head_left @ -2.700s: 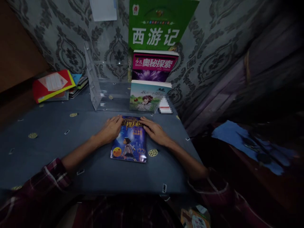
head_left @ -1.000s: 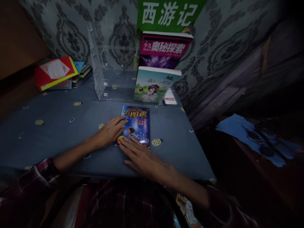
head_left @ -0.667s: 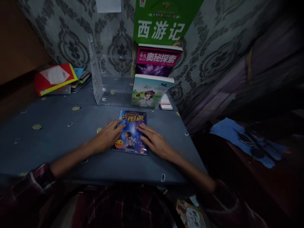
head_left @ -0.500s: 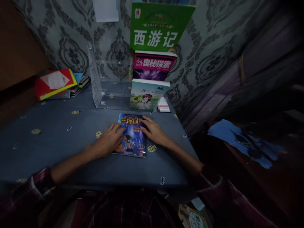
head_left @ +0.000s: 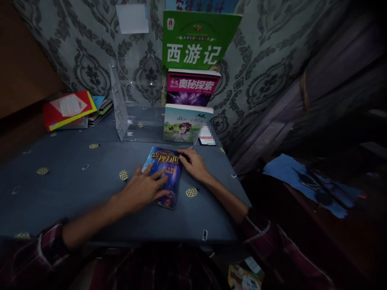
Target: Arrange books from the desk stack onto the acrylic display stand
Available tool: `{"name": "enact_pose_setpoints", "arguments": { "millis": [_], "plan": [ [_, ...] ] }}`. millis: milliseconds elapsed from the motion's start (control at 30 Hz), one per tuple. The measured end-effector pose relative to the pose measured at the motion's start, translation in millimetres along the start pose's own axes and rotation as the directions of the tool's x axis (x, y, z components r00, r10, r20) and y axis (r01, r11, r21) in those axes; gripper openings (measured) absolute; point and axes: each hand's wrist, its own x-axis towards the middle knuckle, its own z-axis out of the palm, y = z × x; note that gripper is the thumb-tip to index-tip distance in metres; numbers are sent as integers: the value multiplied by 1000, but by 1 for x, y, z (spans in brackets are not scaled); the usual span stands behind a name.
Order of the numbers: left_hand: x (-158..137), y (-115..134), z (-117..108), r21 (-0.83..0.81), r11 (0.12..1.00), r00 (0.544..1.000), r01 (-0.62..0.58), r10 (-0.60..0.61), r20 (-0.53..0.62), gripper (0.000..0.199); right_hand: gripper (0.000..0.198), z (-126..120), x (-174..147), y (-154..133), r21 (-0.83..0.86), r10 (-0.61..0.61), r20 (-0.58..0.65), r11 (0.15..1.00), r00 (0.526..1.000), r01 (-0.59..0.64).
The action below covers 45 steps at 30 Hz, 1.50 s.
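A blue paperback book with gold lettering lies face up on the cloth-covered table, slightly turned. My left hand is spread flat over its lower left part, fingers apart, hiding much of the cover picture. At the book's upper right corner, my right hand touches the edge with fingers bent and thumb apart from them. Just behind the book stands a clear acrylic rack. Its right side holds a pale green book, a magenta and purple book and a green book, one above another.
A stack of books with a red and yellow one on top lies at the table's left rear. A pixelated white item sits beside the rack. Right of the table are a blue cloth and a curtain.
The book has turned slightly clockwise, its lower edge shifting left. My left hand has slid down and spread across the cover. My right hand stays by the upper right corner. The view has tilted slightly.
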Motion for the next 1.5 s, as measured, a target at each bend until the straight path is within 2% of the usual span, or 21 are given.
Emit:
{"name": "enact_pose_setpoints", "arguments": {
  "millis": [100, 167, 267, 367, 500, 633, 800, 1500],
  "plan": [
    [5, -9, -17, 84, 994, 997, 71, -73, 28, 45, 34, 0, -10, -9, 99, 102, -16, 990, 995, -100],
    [10, -11, -28, 177, 977, 988, 123, -137, 68, 48, 37, 4, -18, -15, 257, 153, 66, 952, 986, -164],
    [20, -3, -39, 300, 941, 969, 157, -206, 138, 49, 40, 13, -25, -23, 478, 143, 200, 849, 969, -224],
    [26, 13, -39, 324, 933, 962, 156, -218, 165, 45, 40, 16, -26, -25, 565, 139, 214, 790, 967, -238],
    [26, 28, -29, 280, 946, 972, 161, -200, 119, 30, 34, 11, -26, -23, 566, 159, 129, 799, 979, -204],
    [25, 29, -22, 279, 949, 977, 147, -184, 111, 26, 32, 6, -27, -26, 526, 75, 31, 846, 997, -81],
    [25, 27, -23, 266, 953, 974, 148, -187, 128, 31, 37, 7, -28, -30, 527, -4, 43, 850, 999, -19],
    [27, 22, -27, 229, 965, 977, 124, -159, 144, 33, 35, 1, -28, -34, 528, -6, 14, 849, 1000, -2]
  ]
}}
